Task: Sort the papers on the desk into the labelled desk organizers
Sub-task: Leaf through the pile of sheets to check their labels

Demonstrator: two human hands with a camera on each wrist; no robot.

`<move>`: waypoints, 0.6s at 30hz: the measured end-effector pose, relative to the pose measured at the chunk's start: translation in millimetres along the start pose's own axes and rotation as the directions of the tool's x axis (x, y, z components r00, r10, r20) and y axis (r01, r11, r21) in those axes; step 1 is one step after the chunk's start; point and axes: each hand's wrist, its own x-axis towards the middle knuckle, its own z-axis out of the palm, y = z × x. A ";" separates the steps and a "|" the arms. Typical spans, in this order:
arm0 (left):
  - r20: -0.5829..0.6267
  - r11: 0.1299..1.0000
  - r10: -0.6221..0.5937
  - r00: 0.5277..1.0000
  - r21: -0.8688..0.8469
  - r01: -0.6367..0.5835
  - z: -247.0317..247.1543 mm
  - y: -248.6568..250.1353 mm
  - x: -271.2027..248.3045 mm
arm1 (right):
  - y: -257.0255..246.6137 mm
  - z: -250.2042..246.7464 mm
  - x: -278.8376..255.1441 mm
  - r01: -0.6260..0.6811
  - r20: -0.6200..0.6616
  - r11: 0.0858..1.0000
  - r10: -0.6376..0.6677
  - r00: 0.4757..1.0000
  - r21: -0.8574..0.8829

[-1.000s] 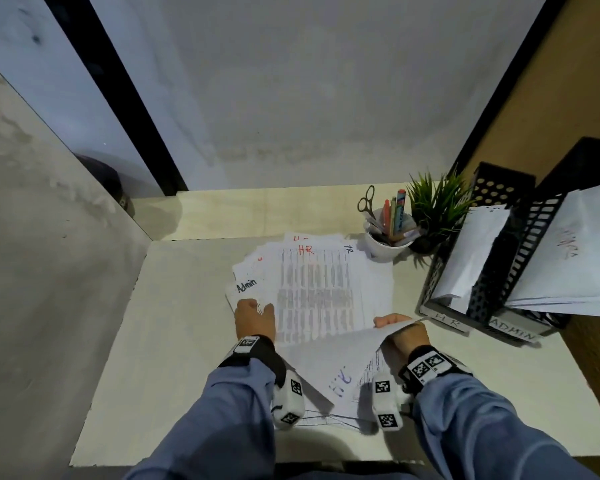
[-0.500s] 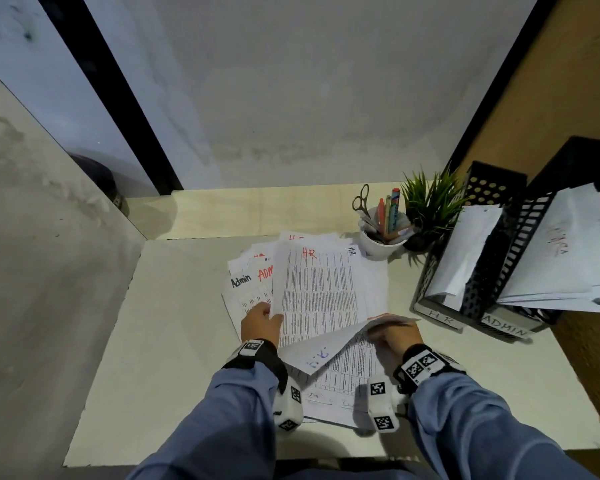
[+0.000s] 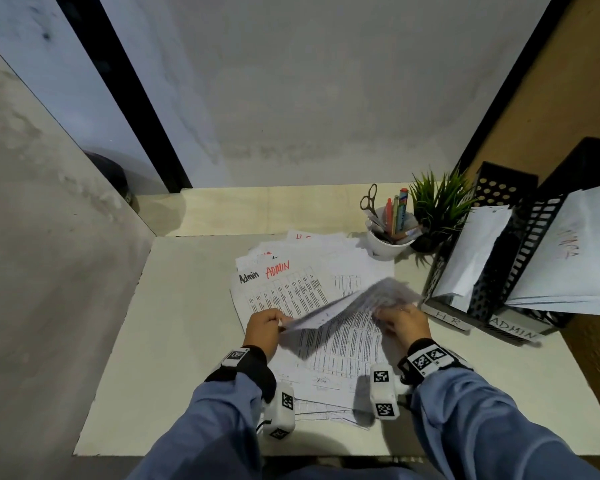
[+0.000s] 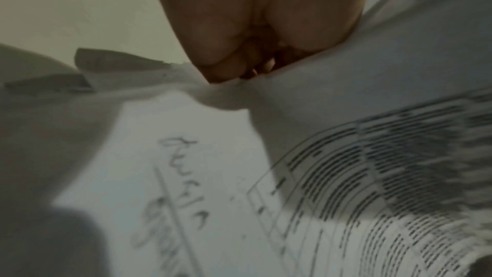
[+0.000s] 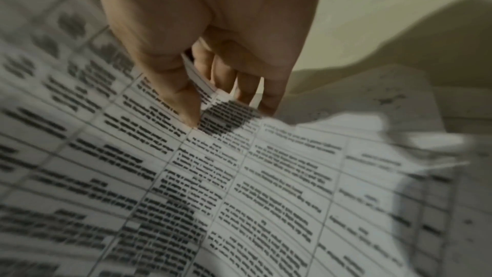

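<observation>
Holding one blurred white printed sheet (image 3: 354,303) above the spread paper pile (image 3: 291,289), left hand (image 3: 264,323) and right hand (image 3: 404,322) pinch opposite edges. Black mesh organizers (image 3: 492,271) labelled HR and ADMIN stand right on the pale surface (image 3: 174,341).

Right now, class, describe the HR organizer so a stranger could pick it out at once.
Look at the desk's right edge, where two black mesh organizers stand side by side. The HR organizer is the left one, beside the potted plant; its front strip reads HR, its neighbour's ADMIN.
</observation>
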 end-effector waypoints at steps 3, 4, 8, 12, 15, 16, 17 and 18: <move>0.011 0.998 -0.033 0.999 -0.050 0.034 2.1 18.2 -3.8 | -10.0 4.8 -4.0 0.001 0.006 0.996 -0.002 1.000 0.093; 0.008 0.994 -0.034 0.999 -0.104 0.035 2.4 31.1 -9.4 | -12.7 7.2 -4.3 -0.007 0.021 0.989 0.004 1.000 0.145; 0.065 0.977 0.093 0.994 -0.196 -0.079 3.9 80.4 -28.7 | -25.3 19.2 -10.4 0.029 0.079 0.982 -0.044 0.996 0.187; -0.039 0.926 0.368 0.929 -0.071 -0.370 7.4 118.4 -43.3 | -52.6 28.6 -23.3 0.309 0.041 0.948 -0.312 0.949 0.079; -0.119 0.863 0.490 0.864 -0.072 -0.499 8.4 136.4 -56.2 | -72.4 30.6 -40.2 0.484 0.023 0.871 -0.487 0.873 0.083; -0.126 0.855 0.508 0.852 -0.051 -0.516 8.6 136.4 -58.5 | -74.0 30.3 -44.1 0.502 0.034 0.859 -0.507 0.861 0.102; -0.117 0.856 0.514 0.850 0.002 -0.517 7.7 131.2 -59.3 | -73.8 30.8 -48.6 0.495 0.051 0.863 -0.501 0.864 0.097; -0.086 0.865 0.502 0.861 0.068 -0.498 7.8 121.3 -58.5 | -69.0 31.2 -52.1 0.467 0.082 0.881 -0.472 0.878 0.073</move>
